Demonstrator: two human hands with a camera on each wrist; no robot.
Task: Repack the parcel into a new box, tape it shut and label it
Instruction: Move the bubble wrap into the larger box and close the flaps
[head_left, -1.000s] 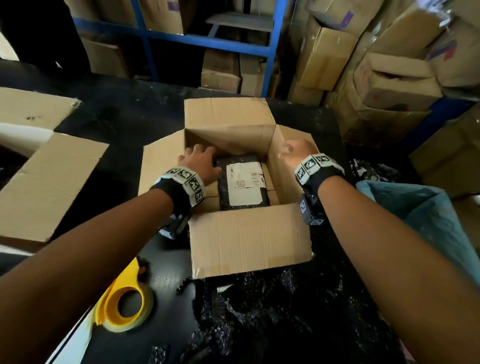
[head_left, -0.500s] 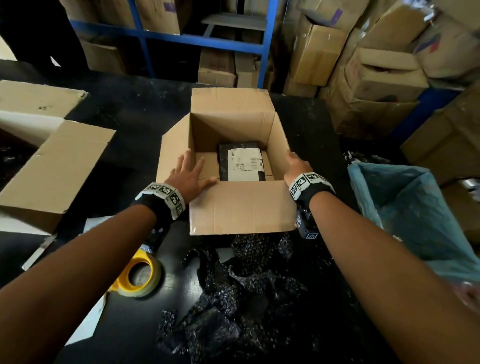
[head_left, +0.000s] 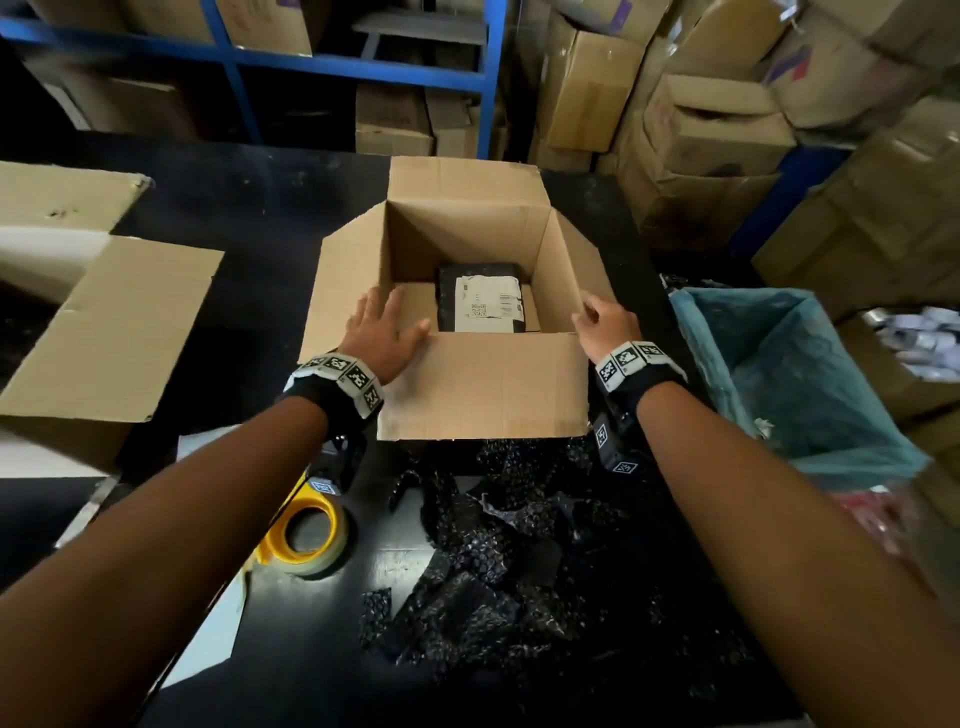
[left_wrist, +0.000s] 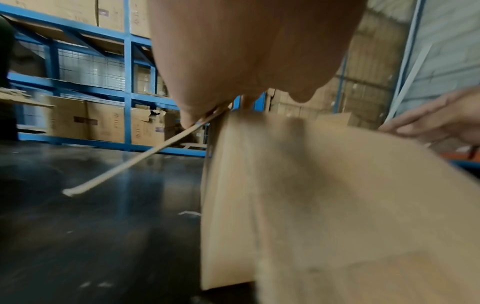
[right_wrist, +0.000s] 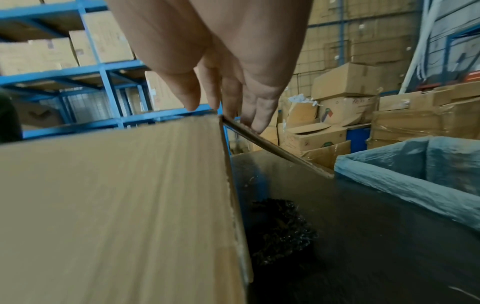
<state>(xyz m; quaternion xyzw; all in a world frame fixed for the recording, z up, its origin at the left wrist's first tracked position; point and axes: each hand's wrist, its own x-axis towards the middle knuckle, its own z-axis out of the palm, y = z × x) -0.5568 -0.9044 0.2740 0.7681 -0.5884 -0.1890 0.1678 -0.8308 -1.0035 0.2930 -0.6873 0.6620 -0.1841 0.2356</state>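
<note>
An open cardboard box (head_left: 483, 387) stands in the middle of the black table, all of its flaps spread outward. On its floor lies the parcel (head_left: 480, 304), black with a white printed label. My left hand (head_left: 384, 332) lies flat, fingers straight, on the left flap at the near left corner. My right hand (head_left: 605, 325) is at the near right corner. In the right wrist view its fingertips (right_wrist: 257, 123) touch the edge of the right flap (right_wrist: 278, 150), and nothing is held. A yellow-cored tape roll (head_left: 306, 535) sits under my left forearm.
Torn black bubble wrap (head_left: 519, 551) is heaped on the table in front of the box. A bin lined with a blue bag (head_left: 779, 374) stands close on the right. Flattened cardboard (head_left: 109, 322) lies at the left. Blue racking and stacked cartons stand behind.
My left hand has come out of the box from beside the parcel onto the left flap. My right hand has drawn back to the near right corner. The view has pulled back.
</note>
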